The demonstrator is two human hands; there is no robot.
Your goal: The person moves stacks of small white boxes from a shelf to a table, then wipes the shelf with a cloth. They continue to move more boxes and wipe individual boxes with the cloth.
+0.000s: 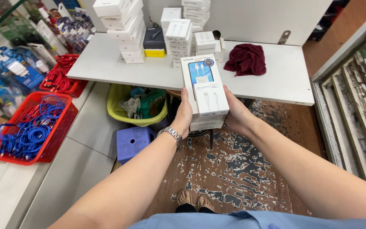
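Silver wristwatch [171, 133], blue shirt [250, 220], sandals [195, 199]

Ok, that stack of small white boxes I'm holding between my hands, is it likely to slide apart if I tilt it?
Probably: the stack of boxes looks smooth-faced, and the top small box lies loose. The left hand and right hand press only the sides. The cartons look stiff and light.
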